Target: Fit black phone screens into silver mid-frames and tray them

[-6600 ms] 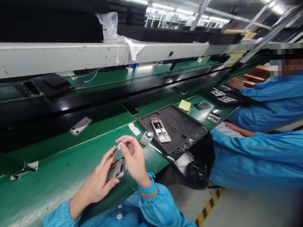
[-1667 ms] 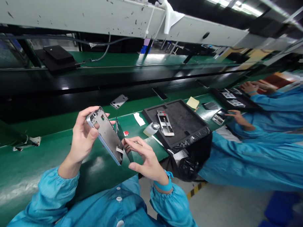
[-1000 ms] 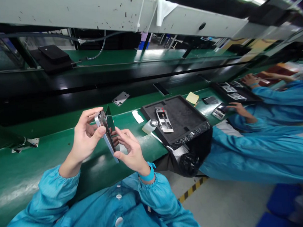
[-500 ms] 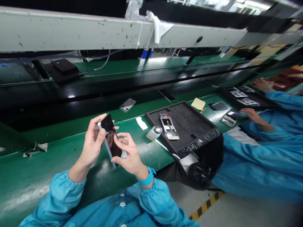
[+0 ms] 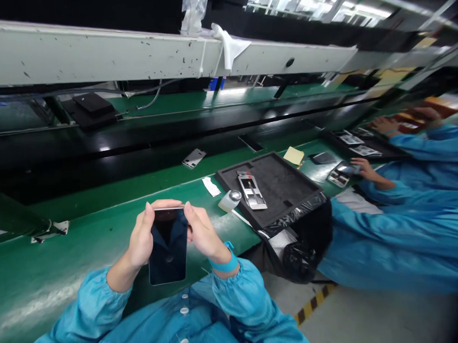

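Observation:
Between my two hands is a smartphone (image 5: 167, 251) with a dark, glossy screen facing me, raised over the green bench. My left hand (image 5: 141, 237) grips its upper left side, the thumb along the edge. At the upper right corner, my right hand (image 5: 203, 230) grips the other side, its thumb on the top edge. Most of the fingers are hidden behind the phone. To the right, a black foam tray (image 5: 282, 184) bears a silver phone frame (image 5: 252, 190). A small bottle with a metal cap (image 5: 230, 200) stands against the tray's left edge.
A white paper scrap (image 5: 211, 186), a phone part (image 5: 194, 158), a dark slab (image 5: 251, 142) and a yellow pad (image 5: 293, 155) lie farther back. A black plastic bag (image 5: 307, 249) hangs at the bench edge. At right, a co-worker's hand (image 5: 367, 169) holds a device.
The phone has turned from a tilted, angled pose to face me squarely and upright. My right hand has shifted from the phone's lower face to its upper right corner.

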{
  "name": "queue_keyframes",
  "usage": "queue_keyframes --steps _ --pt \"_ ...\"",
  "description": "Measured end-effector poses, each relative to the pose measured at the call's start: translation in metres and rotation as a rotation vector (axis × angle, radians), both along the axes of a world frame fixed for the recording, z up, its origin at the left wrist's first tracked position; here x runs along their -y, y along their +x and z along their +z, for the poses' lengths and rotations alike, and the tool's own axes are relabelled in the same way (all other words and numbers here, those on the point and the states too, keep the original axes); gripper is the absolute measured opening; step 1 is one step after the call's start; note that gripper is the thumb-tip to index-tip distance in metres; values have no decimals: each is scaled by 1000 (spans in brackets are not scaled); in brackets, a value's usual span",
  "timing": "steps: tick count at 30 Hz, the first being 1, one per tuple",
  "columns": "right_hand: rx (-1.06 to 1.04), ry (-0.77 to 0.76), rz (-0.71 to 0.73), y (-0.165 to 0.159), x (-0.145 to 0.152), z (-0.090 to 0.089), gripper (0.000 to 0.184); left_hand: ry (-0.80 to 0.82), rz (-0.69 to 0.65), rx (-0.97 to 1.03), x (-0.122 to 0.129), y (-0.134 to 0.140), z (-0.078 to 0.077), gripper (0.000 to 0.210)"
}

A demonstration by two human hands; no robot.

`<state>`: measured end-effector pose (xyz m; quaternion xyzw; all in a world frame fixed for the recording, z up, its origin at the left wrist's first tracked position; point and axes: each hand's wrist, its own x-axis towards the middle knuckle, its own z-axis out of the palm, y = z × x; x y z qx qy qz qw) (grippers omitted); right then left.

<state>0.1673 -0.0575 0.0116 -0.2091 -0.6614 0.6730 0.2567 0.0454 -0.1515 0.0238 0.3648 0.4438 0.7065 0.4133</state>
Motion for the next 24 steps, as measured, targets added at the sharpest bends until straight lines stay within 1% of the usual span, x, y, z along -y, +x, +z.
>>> queue_keyframes --steps 3,5,8,10,12,13,15,17,19,22,24 --pt "-57 -20 -18 6 5 5 83 16 11 -63 6 3 2 56" --pt "-61 12 21 11 6 11 78 35 39 -142 9 6 2 52" --pt "-37 95 62 11 4 20 71 86 118 -324 9 9 0 48" --pt "-42 143 1 7 1 20 69 110 158 -410 6 10 -3 48" --pt "-70 161 -83 5 -1 15 73 112 178 -436 2 9 -5 49" --pt "-71 147 -84 5 -2 10 77 106 169 -431 1 9 -5 49" --pt "-34 94 -20 8 -6 0 81 87 126 -410 -2 9 -6 52" --pt "31 43 49 13 -9 -8 80 53 80 -365 -4 9 -8 55" --pt "48 31 42 16 -11 -14 79 5 76 -264 -5 9 -10 58" --pt "-3 124 22 16 -5 -18 78 -29 144 10 -6 0 -8 55" --pt "29 221 92 17 2 -21 77 13 212 173 -8 -11 -1 51"
